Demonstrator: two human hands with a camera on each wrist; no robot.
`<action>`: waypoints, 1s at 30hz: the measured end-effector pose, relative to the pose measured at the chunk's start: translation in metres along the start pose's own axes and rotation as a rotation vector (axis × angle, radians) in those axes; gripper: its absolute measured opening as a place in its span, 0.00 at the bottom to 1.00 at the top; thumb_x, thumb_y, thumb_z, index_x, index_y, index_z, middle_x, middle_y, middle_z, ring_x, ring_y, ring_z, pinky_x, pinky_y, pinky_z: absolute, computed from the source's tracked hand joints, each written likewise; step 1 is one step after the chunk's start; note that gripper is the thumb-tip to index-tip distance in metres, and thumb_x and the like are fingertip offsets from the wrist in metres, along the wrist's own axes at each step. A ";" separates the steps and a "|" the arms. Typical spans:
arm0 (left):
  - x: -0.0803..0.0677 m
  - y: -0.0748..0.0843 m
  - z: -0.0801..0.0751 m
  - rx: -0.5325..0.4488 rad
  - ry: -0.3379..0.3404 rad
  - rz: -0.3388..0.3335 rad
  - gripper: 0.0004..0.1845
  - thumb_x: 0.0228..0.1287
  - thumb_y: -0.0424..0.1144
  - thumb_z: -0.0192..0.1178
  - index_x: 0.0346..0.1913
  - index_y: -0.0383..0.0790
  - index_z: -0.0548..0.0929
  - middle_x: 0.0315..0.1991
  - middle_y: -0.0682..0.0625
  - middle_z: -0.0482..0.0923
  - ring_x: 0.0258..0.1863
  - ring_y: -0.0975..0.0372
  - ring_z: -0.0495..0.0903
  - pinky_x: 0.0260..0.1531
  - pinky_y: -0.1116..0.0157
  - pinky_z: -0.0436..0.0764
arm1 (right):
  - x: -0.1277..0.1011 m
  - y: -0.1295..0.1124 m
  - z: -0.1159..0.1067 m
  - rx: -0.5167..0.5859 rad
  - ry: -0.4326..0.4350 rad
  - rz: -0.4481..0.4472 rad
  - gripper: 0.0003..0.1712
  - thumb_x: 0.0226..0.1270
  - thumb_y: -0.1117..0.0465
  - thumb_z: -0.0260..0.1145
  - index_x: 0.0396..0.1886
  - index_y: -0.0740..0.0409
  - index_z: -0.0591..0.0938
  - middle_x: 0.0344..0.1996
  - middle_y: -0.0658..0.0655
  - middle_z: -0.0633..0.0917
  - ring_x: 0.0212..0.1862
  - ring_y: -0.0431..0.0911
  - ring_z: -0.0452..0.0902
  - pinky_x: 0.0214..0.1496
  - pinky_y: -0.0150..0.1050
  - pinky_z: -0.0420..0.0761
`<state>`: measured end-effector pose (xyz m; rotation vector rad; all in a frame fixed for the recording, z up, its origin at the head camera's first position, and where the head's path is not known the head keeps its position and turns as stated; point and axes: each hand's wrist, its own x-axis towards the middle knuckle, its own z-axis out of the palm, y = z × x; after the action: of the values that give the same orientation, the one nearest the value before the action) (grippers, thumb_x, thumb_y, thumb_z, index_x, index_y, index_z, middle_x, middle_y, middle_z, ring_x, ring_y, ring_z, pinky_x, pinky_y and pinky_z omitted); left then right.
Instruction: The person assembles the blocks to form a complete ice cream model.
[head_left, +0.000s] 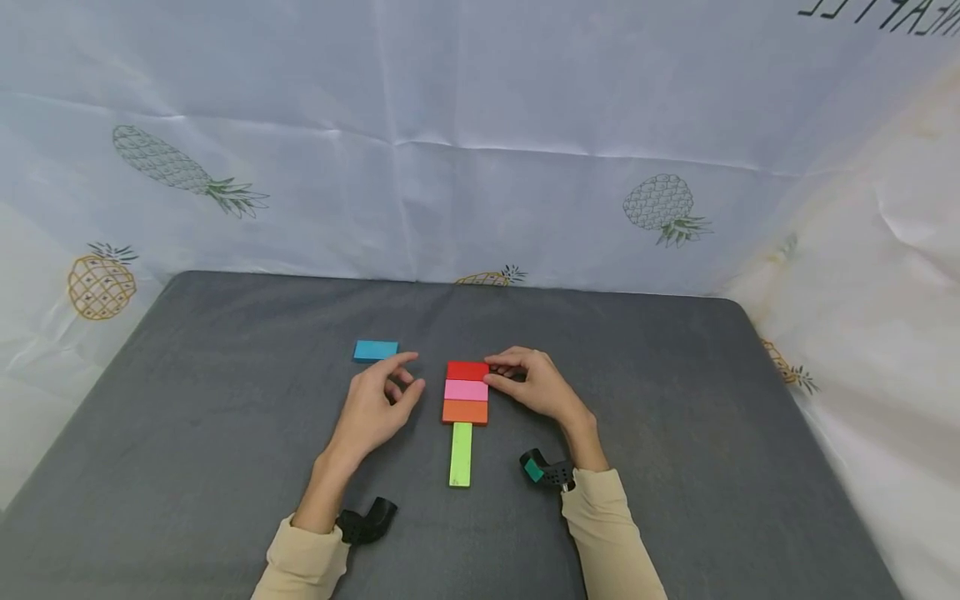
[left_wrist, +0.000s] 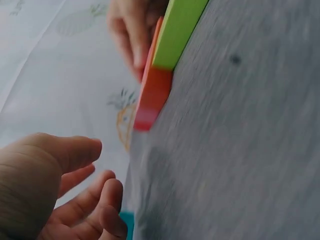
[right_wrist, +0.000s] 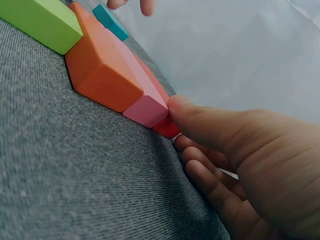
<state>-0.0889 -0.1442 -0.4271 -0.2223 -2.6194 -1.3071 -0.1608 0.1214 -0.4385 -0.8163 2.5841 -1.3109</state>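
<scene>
An orange block [head_left: 465, 412], a pink block [head_left: 466, 390] and a red block [head_left: 467, 370] lie flat against each other in a stack-like row. From the orange block's near side a lime green block [head_left: 461, 454] extends lengthwise toward me. My right hand [head_left: 534, 385] pinches the red block's right end, its thumb tip against the corner in the right wrist view; the index fingertip is hidden there. To the left of the row, my left hand [head_left: 381, 404] hovers with fingers spread and nothing in them. Just behind it lies a blue block [head_left: 376, 350], partly covered by fingers in the left wrist view.
A grey cloth [head_left: 697, 433] covers the table. Behind its far edge hangs a white curtain [head_left: 525, 100] printed with pineapples. Each wrist wears a black camera mount, the left one [head_left: 367, 522] close above the cloth.
</scene>
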 end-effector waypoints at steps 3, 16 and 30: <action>0.001 -0.008 -0.010 0.011 0.032 0.009 0.20 0.64 0.32 0.69 0.58 0.32 0.84 0.37 0.42 0.84 0.23 0.68 0.75 0.25 0.70 0.75 | 0.001 0.001 -0.001 0.001 -0.009 0.004 0.20 0.68 0.60 0.72 0.57 0.61 0.86 0.48 0.59 0.88 0.44 0.45 0.82 0.48 0.33 0.83; 0.009 -0.039 -0.055 0.104 -0.015 0.076 0.22 0.66 0.32 0.68 0.62 0.32 0.81 0.56 0.35 0.79 0.33 0.60 0.78 0.26 0.70 0.74 | 0.003 -0.002 -0.002 0.030 -0.020 0.007 0.18 0.68 0.62 0.71 0.56 0.62 0.87 0.48 0.60 0.87 0.44 0.45 0.81 0.49 0.33 0.82; 0.027 -0.049 -0.059 0.168 -0.148 0.043 0.28 0.69 0.31 0.65 0.69 0.24 0.71 0.68 0.26 0.63 0.38 0.50 0.81 0.33 0.65 0.77 | 0.001 0.000 -0.002 0.043 -0.012 0.029 0.17 0.68 0.62 0.72 0.55 0.60 0.87 0.48 0.60 0.88 0.44 0.44 0.81 0.49 0.32 0.81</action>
<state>-0.1195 -0.2196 -0.4232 -0.3583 -2.8132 -1.0878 -0.1624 0.1224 -0.4375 -0.7739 2.5397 -1.3443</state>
